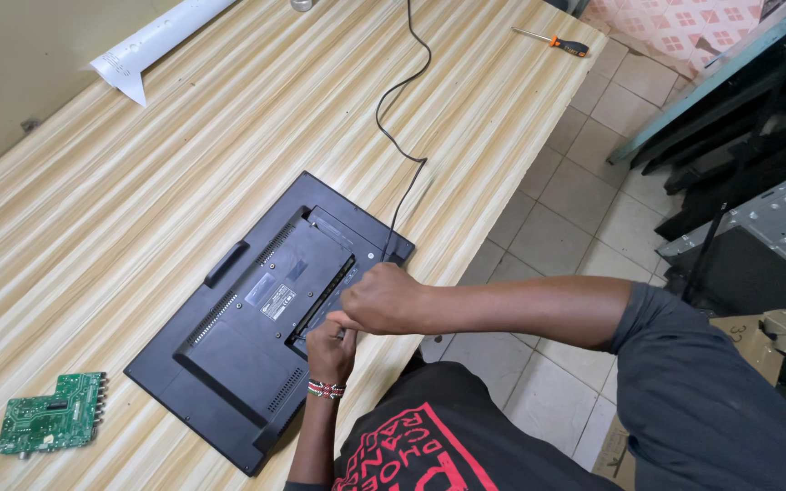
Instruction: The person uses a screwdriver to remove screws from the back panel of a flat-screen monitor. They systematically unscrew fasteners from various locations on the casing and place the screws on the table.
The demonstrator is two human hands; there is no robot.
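Observation:
A black flat monitor (229, 336) lies face down on the striped wooden table (93, 227), its raised back cover (293, 273) facing up. A black cable (398, 118) runs from the monitor's far corner up the table. My right hand (382, 298) is closed in a fist over the near edge of the raised cover; anything inside the fist is hidden. Just below it, touching it, my left hand (329, 350) wears a beaded bracelet and curls its fingers on the cover's edge by the vent slots.
A green circuit board (52, 425) lies at the table's near left. A rolled white sheet (152, 41) rests at the far left, and an orange-handled screwdriver (557, 41) at the far right corner. Right of the table is tiled floor (557, 209), with dark panels and a metal chassis (775, 218).

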